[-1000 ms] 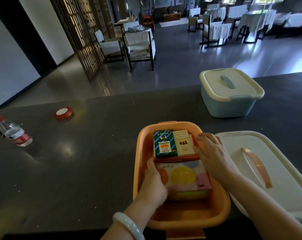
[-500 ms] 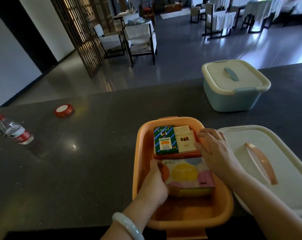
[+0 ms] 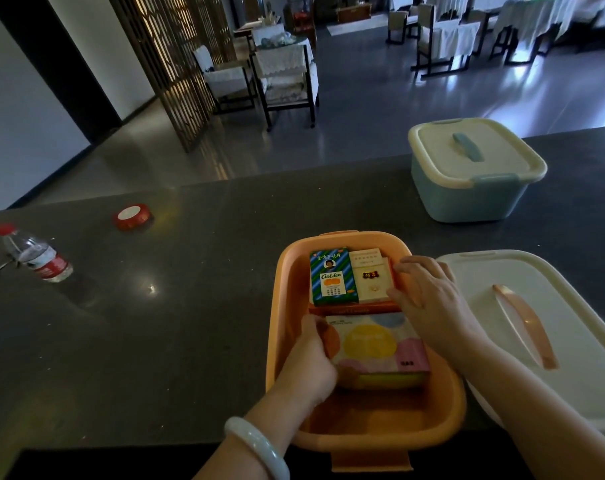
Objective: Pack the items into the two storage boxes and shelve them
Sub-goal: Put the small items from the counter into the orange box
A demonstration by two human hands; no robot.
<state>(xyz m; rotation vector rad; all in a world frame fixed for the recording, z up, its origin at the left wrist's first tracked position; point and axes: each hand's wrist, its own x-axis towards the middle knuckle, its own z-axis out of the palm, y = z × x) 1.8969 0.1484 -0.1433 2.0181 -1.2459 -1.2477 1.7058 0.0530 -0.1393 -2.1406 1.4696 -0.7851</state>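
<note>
An open orange storage box (image 3: 456, 410) sits on the dark counter in front of me. Inside it lie a green-and-blue striped "Golden" packet (image 3: 332, 278), a cream packet (image 3: 369, 279) and, nearer to me, a pastel box with a yellow circle (image 3: 377, 348). My left hand (image 3: 309, 360) grips the pastel box's left edge, fingers curled round it. My right hand (image 3: 429, 299) rests with fairly straight fingers on the box's right side, beside the cream packet. The orange box's white lid (image 3: 571, 327) lies to its right. A blue storage box (image 3: 474, 188) stands lidded at the back right.
A water bottle (image 3: 37, 256) lies at the counter's left end. A red tape roll (image 3: 133, 216) sits further back on the left. Beyond the counter's far edge are a floor, chairs and a wooden screen.
Both hands stay on the pastel box inside the orange box; my right hand has crept slightly toward the cream packet. The view has tilted down a little.
</note>
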